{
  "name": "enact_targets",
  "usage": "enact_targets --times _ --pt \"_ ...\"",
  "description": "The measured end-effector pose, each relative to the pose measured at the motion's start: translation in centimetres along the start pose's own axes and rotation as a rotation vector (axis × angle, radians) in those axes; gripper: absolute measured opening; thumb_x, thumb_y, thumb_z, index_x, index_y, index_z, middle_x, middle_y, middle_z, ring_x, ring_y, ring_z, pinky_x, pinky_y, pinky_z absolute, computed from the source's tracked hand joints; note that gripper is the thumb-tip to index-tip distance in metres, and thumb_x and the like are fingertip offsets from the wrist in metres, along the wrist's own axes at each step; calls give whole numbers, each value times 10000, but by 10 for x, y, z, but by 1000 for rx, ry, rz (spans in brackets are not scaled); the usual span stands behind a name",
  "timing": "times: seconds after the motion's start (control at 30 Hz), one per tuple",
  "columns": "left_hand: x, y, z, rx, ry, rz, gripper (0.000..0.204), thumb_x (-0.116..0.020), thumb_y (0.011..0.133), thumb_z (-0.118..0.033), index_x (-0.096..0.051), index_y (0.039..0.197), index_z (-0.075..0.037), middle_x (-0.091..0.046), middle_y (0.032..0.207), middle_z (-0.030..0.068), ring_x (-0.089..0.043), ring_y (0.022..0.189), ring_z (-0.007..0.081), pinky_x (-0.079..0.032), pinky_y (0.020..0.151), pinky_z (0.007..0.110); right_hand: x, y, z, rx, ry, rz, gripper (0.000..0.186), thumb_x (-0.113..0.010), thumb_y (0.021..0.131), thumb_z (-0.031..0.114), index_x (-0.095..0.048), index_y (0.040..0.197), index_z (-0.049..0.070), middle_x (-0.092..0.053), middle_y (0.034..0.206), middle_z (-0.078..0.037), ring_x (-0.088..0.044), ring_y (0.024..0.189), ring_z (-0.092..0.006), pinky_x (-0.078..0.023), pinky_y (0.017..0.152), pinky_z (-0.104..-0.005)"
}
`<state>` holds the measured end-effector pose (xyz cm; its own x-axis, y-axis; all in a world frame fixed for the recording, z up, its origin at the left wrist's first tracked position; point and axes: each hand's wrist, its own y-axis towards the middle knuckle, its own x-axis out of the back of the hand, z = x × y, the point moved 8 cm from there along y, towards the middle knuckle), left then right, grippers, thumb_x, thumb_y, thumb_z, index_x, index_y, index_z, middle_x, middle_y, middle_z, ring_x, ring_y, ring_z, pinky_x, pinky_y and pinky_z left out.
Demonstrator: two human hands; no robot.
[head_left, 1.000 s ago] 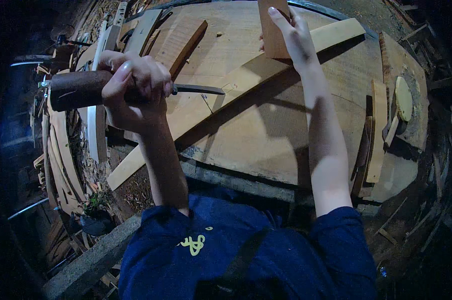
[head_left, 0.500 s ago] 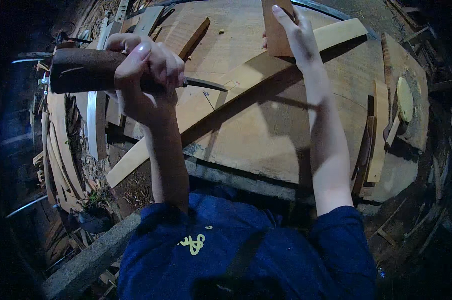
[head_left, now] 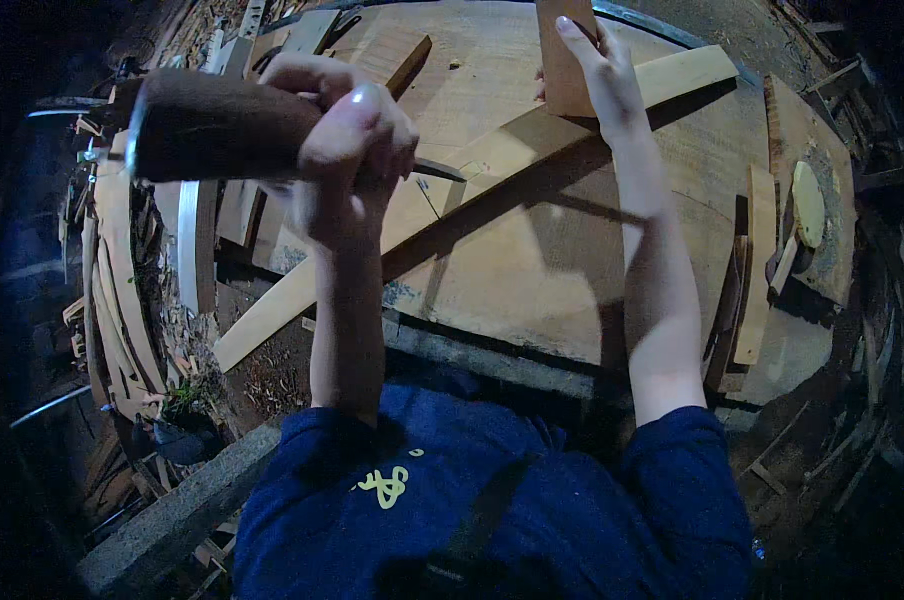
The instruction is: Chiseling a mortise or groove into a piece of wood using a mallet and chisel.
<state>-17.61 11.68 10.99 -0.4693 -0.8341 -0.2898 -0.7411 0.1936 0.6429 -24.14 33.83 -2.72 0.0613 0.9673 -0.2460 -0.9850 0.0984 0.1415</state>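
My left hand [head_left: 362, 150] is wrapped around the thick, dark wooden handle of a chisel [head_left: 222, 125]. The handle leans left and looms large, with a pale metal rim at its butt end. From below the fist, a thin blade reaches right to the top of a long, pale wooden board [head_left: 512, 140], near pencil lines; whether the tip touches is unclear. At the far side, my right hand [head_left: 612, 85] grips a brown rectangular wood block [head_left: 565, 65], thumb on its face. The block overlaps the board in view; contact between them cannot be made out.
The board lies diagonally on a wide wooden worktop [head_left: 532, 280], its near-left end sticking out past the edge. Wood pieces [head_left: 397, 60] sit at the far left. Narrow strips [head_left: 757, 270] and a round pale wooden disc [head_left: 809, 205] are at the right. Offcuts and shavings litter the left.
My left hand and the chisel have shifted right, and the handle's butt end is slightly higher. My right hand and the block have moved a little to the right.
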Motion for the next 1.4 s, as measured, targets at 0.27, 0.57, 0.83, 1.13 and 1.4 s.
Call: enact_targets --times 0.27,0.57,0.83,1.13,1.4 --pt "10 -9 4 127 -18 -195 177 -640 802 -59 -496 901 -30 -476 628 22 -467 452 89 -368 385 225 -28 -19 100 299 -359 71 419 -613 943 330 -528 1207 16 -671 950 -84 -669 815 -165 -555 664 -322" --pt "-4 3 13 234 186 -163 214 -701 782 -147 -543 683 -43 -503 632 -55 -471 598 29 -371 534 220 -120 -88 307 682 -1151 -116 414 -664 905 320 -527 1195 58 -657 977 -132 -666 849 -227 -516 757 -380" --pt "-20 10 4 83 371 -74 223 -665 722 -91 -468 653 -13 -383 570 -28 -359 561 50 -294 484 265 -190 -115 298 560 -1965 182 371 -645 890 224 -521 1196 55 -656 861 -190 -686 729 -319 -529 633 -402" --pt "-26 10 -1 113 350 -24 207 -657 730 -75 -478 658 0 -359 571 -7 -357 572 46 -291 486 266 -187 -114 302 402 -1889 241 288 -666 865 213 -582 1052 10 -634 730 -202 -659 615 -331 -502 568 -399" --pt "-25 5 2 129 339 -3 227 -682 744 -85 -483 675 -4 -409 591 -41 -375 585 38 -307 498 253 -195 -118 345 800 -1223 44 314 -656 884 224 -541 1065 -5 -626 684 -221 -689 646 -292 -528 597 -391"
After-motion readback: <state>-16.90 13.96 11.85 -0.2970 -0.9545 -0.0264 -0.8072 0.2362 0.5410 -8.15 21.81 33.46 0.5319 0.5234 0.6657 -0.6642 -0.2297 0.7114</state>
